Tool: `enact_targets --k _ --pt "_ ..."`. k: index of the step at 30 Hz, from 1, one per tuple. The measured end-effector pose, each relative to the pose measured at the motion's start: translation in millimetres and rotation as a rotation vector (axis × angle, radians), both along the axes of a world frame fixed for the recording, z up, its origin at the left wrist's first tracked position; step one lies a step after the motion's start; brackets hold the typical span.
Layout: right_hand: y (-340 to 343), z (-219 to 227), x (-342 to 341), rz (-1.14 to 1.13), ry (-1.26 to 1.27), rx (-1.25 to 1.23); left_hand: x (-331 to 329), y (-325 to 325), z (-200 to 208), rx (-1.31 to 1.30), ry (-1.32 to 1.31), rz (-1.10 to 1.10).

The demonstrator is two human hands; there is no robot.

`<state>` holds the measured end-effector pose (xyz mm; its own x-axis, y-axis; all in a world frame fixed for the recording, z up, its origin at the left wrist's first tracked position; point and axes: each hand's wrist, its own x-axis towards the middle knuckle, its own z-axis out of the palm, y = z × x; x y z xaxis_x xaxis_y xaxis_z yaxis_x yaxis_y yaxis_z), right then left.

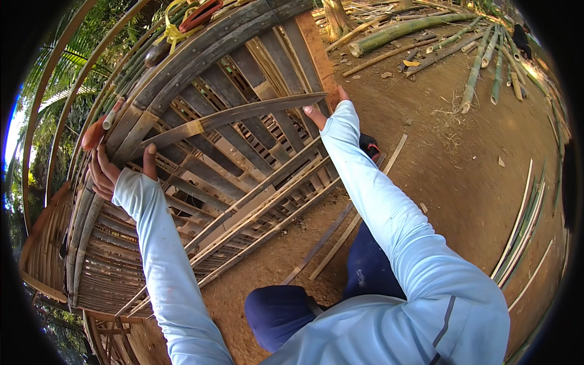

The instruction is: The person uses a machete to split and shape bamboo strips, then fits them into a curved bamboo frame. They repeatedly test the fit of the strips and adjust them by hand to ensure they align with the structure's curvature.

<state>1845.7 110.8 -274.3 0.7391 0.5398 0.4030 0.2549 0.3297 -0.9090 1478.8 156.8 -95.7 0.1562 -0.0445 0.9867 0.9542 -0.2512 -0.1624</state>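
A long dark bamboo strip (243,111) spans a slatted bamboo frame (210,79), with a pale node near its left part. My left hand (115,173) curls round the frame's left edge, its thumb by the strip's left end. At the strip's other end is my right hand (331,112), its thumb on the strip and another finger against a reddish-brown board (316,52). Both hands are closed; fingertips behind the edges are partly hidden. Just above my left hand, a rounded orange-brown object (93,135) rests beside a short pale tube (113,114).
A red-handled tool (201,15) and yellow ribbon (173,29) lie on the frame's top. Thin split strips (359,210) lie near my knees on the dirt ground (450,164). Cut bamboo poles (407,35) are scattered at the far right, with more thin strips (523,222) below.
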Motion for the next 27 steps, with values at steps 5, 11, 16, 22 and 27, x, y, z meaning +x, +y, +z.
enact_targets --k 5,11,16,22,27 --pt "6.5 -1.7 -7.7 -0.013 -0.019 0.143 -4.3 -3.6 1.5 0.011 0.006 0.025" --pt "6.8 -7.8 -3.9 -0.031 -0.055 0.096 -3.2 -7.1 1.3 -0.050 -0.003 0.017" --pt "10.2 -13.8 5.3 -0.032 -0.093 0.104 -2.4 -6.8 1.2 -0.085 0.012 -0.012" --pt "7.4 -9.4 -3.3 -0.049 -0.084 0.109 -4.0 -9.1 1.4 -0.117 -0.018 -0.018" --pt "5.2 -9.4 -3.3 -0.062 -0.082 0.122 -2.3 -6.9 0.2 -0.130 -0.025 -0.024"
